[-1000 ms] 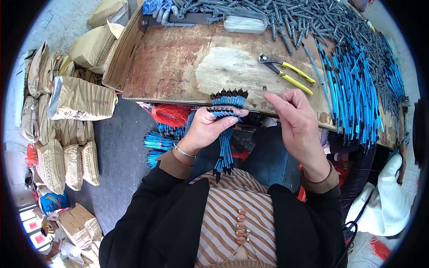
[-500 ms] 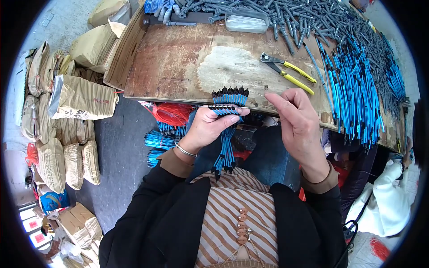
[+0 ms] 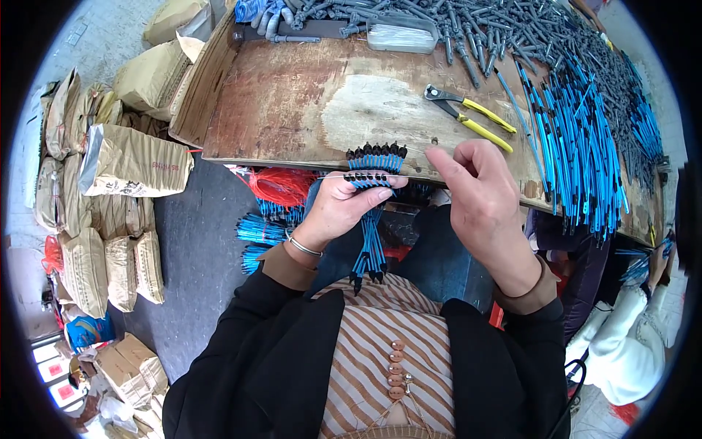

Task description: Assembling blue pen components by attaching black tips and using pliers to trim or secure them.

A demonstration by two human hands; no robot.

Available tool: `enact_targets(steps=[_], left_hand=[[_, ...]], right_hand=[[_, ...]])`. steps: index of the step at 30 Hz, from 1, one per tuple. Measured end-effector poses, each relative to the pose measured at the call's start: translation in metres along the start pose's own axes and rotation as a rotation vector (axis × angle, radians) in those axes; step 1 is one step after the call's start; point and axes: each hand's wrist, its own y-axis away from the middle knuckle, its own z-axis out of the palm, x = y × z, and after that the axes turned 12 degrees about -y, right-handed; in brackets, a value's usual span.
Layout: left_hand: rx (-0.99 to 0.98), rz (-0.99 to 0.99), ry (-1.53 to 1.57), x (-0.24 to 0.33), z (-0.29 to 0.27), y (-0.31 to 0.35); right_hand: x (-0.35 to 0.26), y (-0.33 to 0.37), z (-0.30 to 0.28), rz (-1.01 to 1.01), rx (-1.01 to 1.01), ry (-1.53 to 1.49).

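Note:
My left hand is closed round a fan of thin blue rods with black ends, held upright at the table's front edge. A thin straight wire runs crosswise through the row of black collars above my left fingers. The rods' lower ends hang below that hand, over my lap. To the right, my right hand is raised with thumb and forefinger pinched together. A faint thin wire seems to reach from its fingertips toward the bundle; its far end is too fine to follow.
Yellow-handled end nippers lie on the wooden table. Behind stand a clear tray of thin wires and heaped grey plastic parts. Blue rods pile up at right, near a co-worker's white sleeve. Paper sacks stack at left.
My right hand has shifted slightly left, its fingers curled tighter. The left hand and bundle stay put. At far right the co-worker's arm has moved, with blue rods now by the hand.

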Motion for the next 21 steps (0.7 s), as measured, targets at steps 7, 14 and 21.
enact_targets(steps=[7,14,21], left_hand=[[0.003,-0.004,0.034,-0.001,-0.001,0.000],[-0.043,-0.023,0.060,-0.002,-0.003,0.000],[-0.062,0.037,-0.011,-0.001,-0.004,-0.002]], right_hand=[[-0.002,-0.002,-0.005,0.064,-0.039,-0.019],[0.013,-0.008,-0.007,0.049,-0.110,-0.223],[0.013,-0.008,-0.001,0.108,-0.110,-0.352]])
